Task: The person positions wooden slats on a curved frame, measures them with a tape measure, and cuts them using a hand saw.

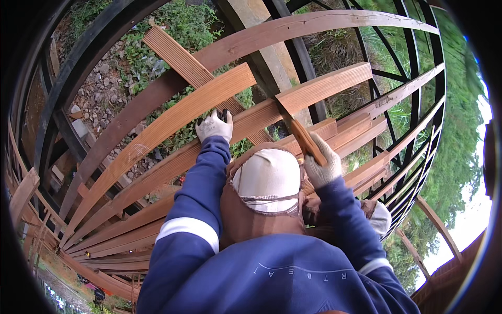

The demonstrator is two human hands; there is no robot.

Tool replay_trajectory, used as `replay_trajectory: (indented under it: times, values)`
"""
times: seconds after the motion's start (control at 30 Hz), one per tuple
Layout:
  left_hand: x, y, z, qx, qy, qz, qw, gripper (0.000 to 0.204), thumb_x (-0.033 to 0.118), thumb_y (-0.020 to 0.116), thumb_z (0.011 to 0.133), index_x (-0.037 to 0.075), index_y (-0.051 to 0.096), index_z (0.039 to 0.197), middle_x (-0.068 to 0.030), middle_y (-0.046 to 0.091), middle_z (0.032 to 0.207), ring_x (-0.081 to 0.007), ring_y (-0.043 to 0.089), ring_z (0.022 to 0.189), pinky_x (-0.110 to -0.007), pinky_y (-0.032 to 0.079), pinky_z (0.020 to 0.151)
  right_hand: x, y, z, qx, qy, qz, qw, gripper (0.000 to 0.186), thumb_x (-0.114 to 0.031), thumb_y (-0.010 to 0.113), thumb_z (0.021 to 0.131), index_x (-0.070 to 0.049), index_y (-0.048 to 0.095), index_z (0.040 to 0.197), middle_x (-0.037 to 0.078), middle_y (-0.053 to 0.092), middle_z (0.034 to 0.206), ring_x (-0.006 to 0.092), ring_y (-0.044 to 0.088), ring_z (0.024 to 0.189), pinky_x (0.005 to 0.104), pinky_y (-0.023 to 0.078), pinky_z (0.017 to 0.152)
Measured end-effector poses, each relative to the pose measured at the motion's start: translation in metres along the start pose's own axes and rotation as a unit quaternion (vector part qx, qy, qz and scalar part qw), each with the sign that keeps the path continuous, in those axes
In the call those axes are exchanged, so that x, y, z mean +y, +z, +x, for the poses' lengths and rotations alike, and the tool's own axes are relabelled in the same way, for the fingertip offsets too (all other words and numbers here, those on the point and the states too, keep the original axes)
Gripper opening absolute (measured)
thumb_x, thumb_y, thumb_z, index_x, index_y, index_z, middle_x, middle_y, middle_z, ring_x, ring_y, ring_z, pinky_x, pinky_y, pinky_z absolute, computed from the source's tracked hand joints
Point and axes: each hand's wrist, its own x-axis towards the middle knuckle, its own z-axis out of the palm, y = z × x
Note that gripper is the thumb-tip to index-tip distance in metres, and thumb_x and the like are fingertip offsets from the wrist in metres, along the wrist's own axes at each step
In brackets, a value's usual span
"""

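rubble (104, 91), left | green weeds (185, 23) | black beam (301, 57) | foliage (460, 94), right

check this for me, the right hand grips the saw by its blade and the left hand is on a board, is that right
Not quite: the right hand grips the saw by its wooden handle, as the head view shows; the blade extends beyond it. The left hand is on a board, as you say.
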Motion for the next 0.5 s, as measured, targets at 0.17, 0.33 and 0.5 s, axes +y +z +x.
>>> replay_trajectory:
  times: [0.17, 0.33, 0.5]
  values:
    - [0.041, -0.022, 0.044, 0.056, 0.036, -0.026, 0.997, 0.049, 0.054, 0.054, 0.092, 0.011, 0.073, 0.110, -0.0140, 0.075, 0.102, -0.0302, 0.069, 0.101, -0.047, 0.043, 0.105, -0.025, -0.110, -0.105, -0.019, 0.073, -0.039, 0.996, 0.063, 0.001, 0.060, 0.077, 0.009, 0.050, 0.139, 0.024, 0.067, 0.126, 0.0289, 0.066, 0.120, 0.0342, 0.050, 0.100]
    - [0.032, -0.009, 0.011, 0.017, 0.034, -0.021, 0.999, 0.055, 0.055, 0.051, 0.093, 0.011, 0.070, 0.119, -0.0138, 0.074, 0.108, -0.0309, 0.069, 0.104, -0.048, 0.041, 0.107, 0.006, 0.003, 0.041, 0.024, 0.009, 0.022, 0.999, 0.052, -0.003, 0.067, 0.081, -0.001, 0.059, 0.133, 0.019, 0.072, 0.101, 0.0235, 0.072, 0.092, 0.0317, 0.055, 0.083]
    - [0.012, -0.020, 0.006, -0.033, 0.002, -0.006, 0.999, 0.053, 0.055, 0.050, 0.093, 0.011, 0.072, 0.113, -0.0141, 0.074, 0.106, -0.0308, 0.068, 0.104, -0.048, 0.041, 0.106, -0.017, -0.015, -0.008, -0.001, 0.021, -0.021, 1.000, 0.053, -0.003, 0.065, 0.081, 0.003, 0.057, 0.133, 0.023, 0.072, 0.108, 0.0270, 0.072, 0.105, 0.0335, 0.054, 0.090]
